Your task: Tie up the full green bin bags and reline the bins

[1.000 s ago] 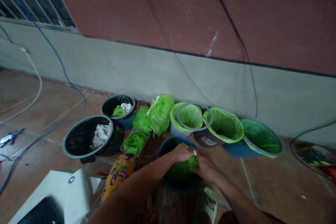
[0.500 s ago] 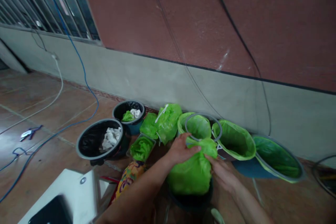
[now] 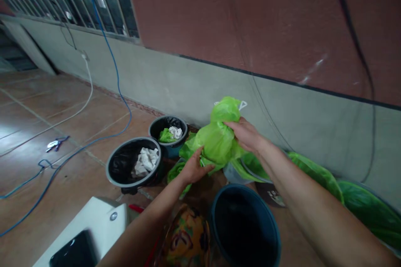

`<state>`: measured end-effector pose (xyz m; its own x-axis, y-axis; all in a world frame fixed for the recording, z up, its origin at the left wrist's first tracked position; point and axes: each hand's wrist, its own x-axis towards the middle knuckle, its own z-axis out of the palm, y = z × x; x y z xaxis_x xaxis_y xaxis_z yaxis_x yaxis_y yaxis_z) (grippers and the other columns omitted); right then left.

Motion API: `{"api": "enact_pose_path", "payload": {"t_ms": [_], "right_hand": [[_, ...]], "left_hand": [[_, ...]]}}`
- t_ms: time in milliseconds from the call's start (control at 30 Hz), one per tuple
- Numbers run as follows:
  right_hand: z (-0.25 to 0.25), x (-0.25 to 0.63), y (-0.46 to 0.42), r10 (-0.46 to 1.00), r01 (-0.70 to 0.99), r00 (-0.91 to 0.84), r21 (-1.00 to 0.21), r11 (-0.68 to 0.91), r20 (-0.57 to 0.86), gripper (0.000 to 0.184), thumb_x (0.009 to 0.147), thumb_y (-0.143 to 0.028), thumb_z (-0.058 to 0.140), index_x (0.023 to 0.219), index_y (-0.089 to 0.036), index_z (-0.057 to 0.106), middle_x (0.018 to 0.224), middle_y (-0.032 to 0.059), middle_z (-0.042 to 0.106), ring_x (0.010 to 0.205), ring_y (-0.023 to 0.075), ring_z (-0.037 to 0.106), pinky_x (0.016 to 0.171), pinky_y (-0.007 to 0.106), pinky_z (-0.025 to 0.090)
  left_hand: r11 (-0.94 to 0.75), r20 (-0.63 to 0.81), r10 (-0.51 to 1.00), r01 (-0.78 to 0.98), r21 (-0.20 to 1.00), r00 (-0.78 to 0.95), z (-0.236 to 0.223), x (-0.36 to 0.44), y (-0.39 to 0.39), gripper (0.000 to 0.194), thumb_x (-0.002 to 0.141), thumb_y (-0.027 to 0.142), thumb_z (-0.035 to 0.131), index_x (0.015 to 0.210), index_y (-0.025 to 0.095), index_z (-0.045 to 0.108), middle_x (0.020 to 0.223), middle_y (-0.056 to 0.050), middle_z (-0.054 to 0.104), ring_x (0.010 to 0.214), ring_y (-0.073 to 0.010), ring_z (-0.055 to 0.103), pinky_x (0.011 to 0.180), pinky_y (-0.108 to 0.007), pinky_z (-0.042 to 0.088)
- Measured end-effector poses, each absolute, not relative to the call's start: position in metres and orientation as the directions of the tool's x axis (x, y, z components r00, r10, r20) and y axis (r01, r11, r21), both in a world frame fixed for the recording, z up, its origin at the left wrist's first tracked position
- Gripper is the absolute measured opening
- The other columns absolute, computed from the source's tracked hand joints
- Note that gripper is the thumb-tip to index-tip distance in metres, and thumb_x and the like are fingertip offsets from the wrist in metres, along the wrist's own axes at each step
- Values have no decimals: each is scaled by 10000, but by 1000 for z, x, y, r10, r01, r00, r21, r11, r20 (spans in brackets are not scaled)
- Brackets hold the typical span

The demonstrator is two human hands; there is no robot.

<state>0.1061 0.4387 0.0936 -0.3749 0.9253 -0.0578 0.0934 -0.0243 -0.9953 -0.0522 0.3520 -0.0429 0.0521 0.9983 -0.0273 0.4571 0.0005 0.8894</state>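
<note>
Both my hands hold a filled green plastic bag (image 3: 217,137) with white drawstrings, lifted above the floor near the wall. My right hand (image 3: 246,134) grips its upper right side. My left hand (image 3: 194,169) supports it from below on the left, fingers curled against the plastic. Right beneath me stands a dark blue bin (image 3: 244,227) with no liner in it.
Two black-lined bins (image 3: 133,167) (image 3: 167,130) with white paper and green scraps stand left. Green-lined bins (image 3: 363,208) run along the grey wall to the right. A white device (image 3: 84,233) sits at the bottom left. Blue and white cables (image 3: 62,156) cross the tiled floor.
The green bag has been lifted out of the blue bin and carried up and toward the wall. The bin now stands bare. The view has shifted left.
</note>
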Motion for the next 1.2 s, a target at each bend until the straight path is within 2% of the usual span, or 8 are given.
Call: {"api": "enact_pose_path", "payload": {"t_ms": [233,333,433,567,700,833,1033,1200], "right_hand": [[25,79,518,946,434,-325,-886,161,13,356,796,-407,591,956,-115,717,950,110,747,891,231,694,767,303,535],[-53,86,534,994,717,-82,-697,6,-77,279,821,-310,541,930,-120,715,942,142,739,981,252,685,827,313,520],[-113,98,530,991,762,-39,-645,-55,-131,289,836,-304,509,998,-144,686,862,110,730,917,245,692,778,328,538],[-120,96,517,987,873,154,-462,-159,-49,560,814,-337,579,1288,-47,510,1160,246,630,1108,328,604,896,406,495],[-91,62,510,948,924,-199,-275,266,248,701,864,-311,537,1494,-147,276,1547,201,274,1387,346,314,1090,495,325],[-109,36,517,860,846,-510,-162,507,29,599,900,-324,511,1475,-250,364,1596,120,211,1448,337,187,1119,580,245],[-195,58,563,866,940,-342,-142,311,-366,582,938,-336,442,1501,-245,324,1595,129,228,1430,340,247,1083,621,282],[-216,64,583,831,939,-340,-109,327,-439,601,929,-381,448,1497,-225,327,1557,144,305,1367,350,353,1058,590,333]], "left_hand": [[-29,-18,996,518,855,87,-88,-46,397,733,764,347,697,1410,149,413,1401,-165,524,1299,-275,500,1099,-417,388],[97,-122,992,566,819,7,-119,-53,410,655,784,292,669,1377,146,433,1397,-174,520,1288,-274,511,1088,-413,390],[190,-168,981,590,785,-94,-144,-69,413,611,800,266,642,1359,132,434,1377,-188,525,1277,-272,519,1077,-409,395],[206,-102,976,649,732,-195,-156,-89,417,662,791,271,646,1392,150,398,1403,-179,486,1323,-277,462,1102,-409,364],[167,17,971,728,664,-238,-160,-94,434,747,801,303,636,1460,161,316,1507,-185,354,1391,-304,365,1120,-445,335],[73,-27,997,788,611,-71,-178,-94,465,837,773,294,670,1494,166,266,1560,-186,277,1413,-336,325,1118,-484,325],[-15,-171,976,829,559,133,-222,-105,517,863,728,212,697,1492,130,303,1554,-193,295,1401,-335,354,1151,-404,298],[-10,-220,959,794,608,181,-239,-115,535,826,701,151,690,1457,104,360,1543,-185,333,1412,-293,344,1168,-372,274]]}}
